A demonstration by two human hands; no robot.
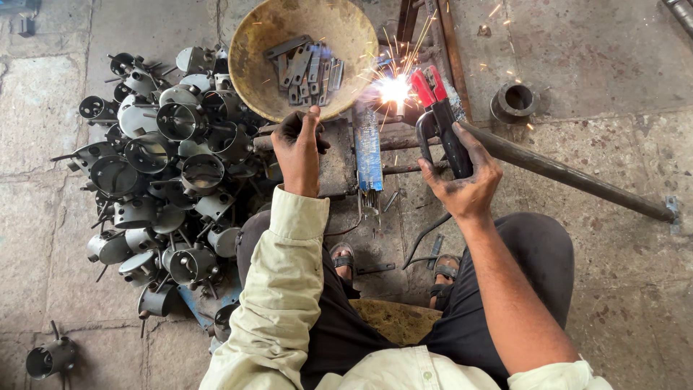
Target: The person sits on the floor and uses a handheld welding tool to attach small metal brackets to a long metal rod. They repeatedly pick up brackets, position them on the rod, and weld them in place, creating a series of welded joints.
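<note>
The person sat low over a stone floor [599, 303], both arms stretched toward 12 o'clock. The right hand [462, 180] was wrapped tight around the black grip of a welding electrode holder [440, 119] with red jaws, its fingers [482, 155] fully curled about the handle. At the holder's tip, toward 11 o'clock from that hand, a white arc [394, 89] burned and threw orange sparks up and outward. The left hand [299, 141], dark with grime, reached to a small workpiece [339, 155] just left of the arc; its fingers were bent down onto the metal, though whether they gripped it or only pressed on it could not be told. Directly beyond that hand, at 12 o'clock, stood a worn yellow metal bowl [260, 72] holding a loose heap of flat grey metal strips [307, 68]. At 9 o'clock lay a large pile of grey cylindrical metal housings [162, 173], and 1 more housing [50, 357] lay apart at 7 o'clock. A long dark pipe [570, 177] ran from the right hand toward 3 o'clock.
</note>
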